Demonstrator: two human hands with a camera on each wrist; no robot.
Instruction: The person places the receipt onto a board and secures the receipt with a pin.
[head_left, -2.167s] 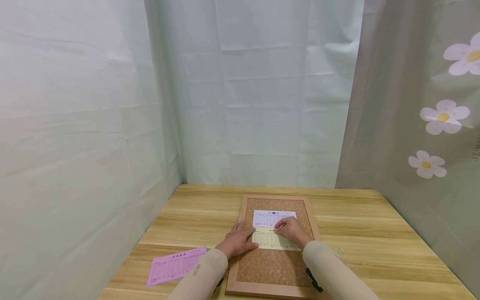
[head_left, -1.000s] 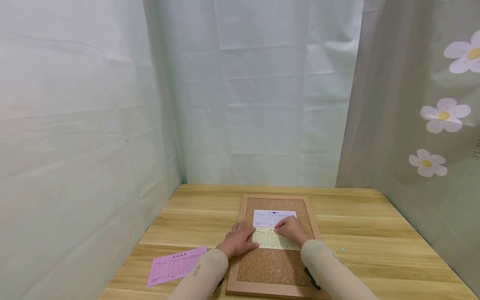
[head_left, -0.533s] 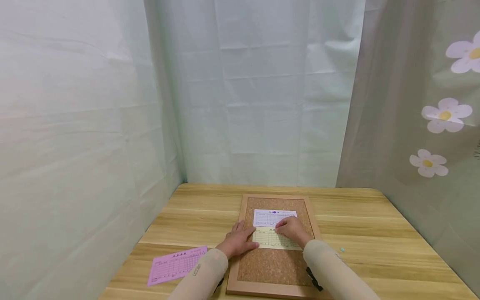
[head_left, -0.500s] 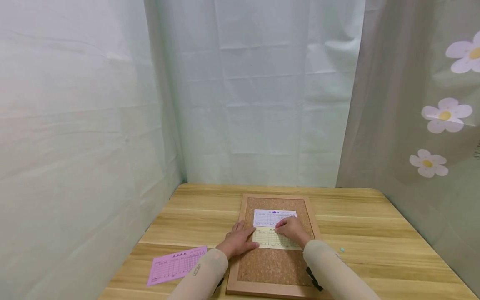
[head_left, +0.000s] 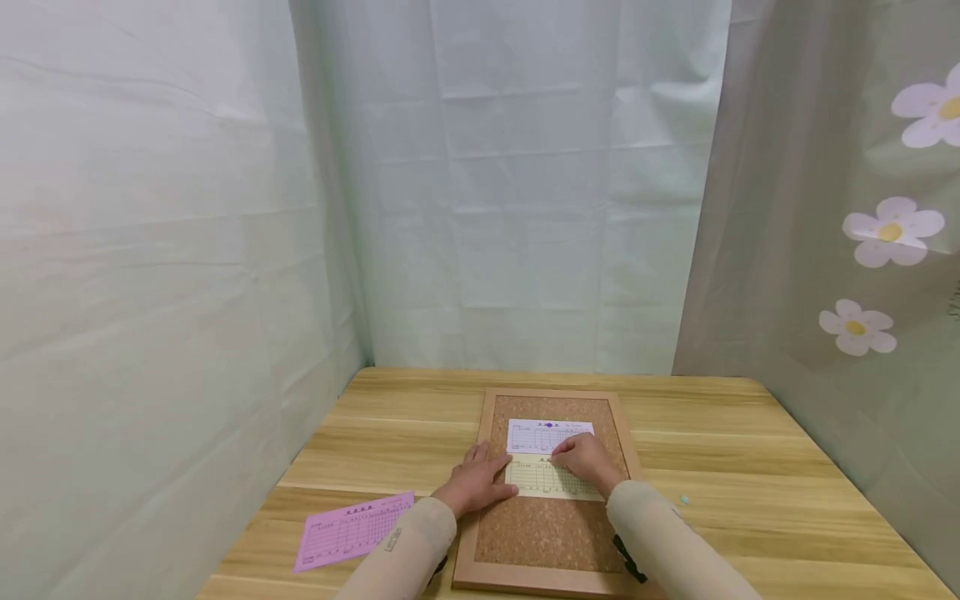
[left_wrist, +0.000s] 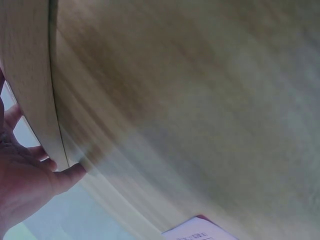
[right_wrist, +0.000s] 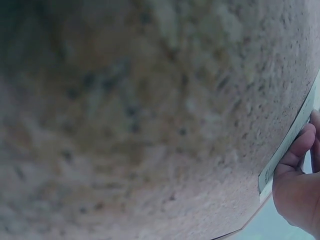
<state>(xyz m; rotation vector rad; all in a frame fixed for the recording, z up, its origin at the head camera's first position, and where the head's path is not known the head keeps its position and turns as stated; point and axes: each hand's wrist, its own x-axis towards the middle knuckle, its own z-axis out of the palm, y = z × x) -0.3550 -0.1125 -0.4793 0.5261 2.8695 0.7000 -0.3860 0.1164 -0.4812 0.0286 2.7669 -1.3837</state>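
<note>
A wood-framed cork board (head_left: pixel 547 533) lies on the table, bearing a white printed slip (head_left: pixel 528 437) with a purple pin head near its top edge. Just below it lies a yellow slip (head_left: pixel 528 477). My left hand (head_left: pixel 474 483) rests spread over the board's left frame, thumb and index finger at the yellow slip's left edge. My right hand (head_left: pixel 588 462) has its thumb and index finger brought together at the yellow slip's top middle; whatever is between the fingertips is hidden. In the right wrist view the hand (right_wrist: pixel 297 185) is beside the slip (right_wrist: pixel 285 145).
A pink printed slip (head_left: pixel 352 531) lies on the wooden table (head_left: pixel 405 417) left of the board. A tiny pale green piece (head_left: pixel 684 500) lies to the right of the board. Pale curtains (head_left: pixel 525 208) stand behind and at both sides.
</note>
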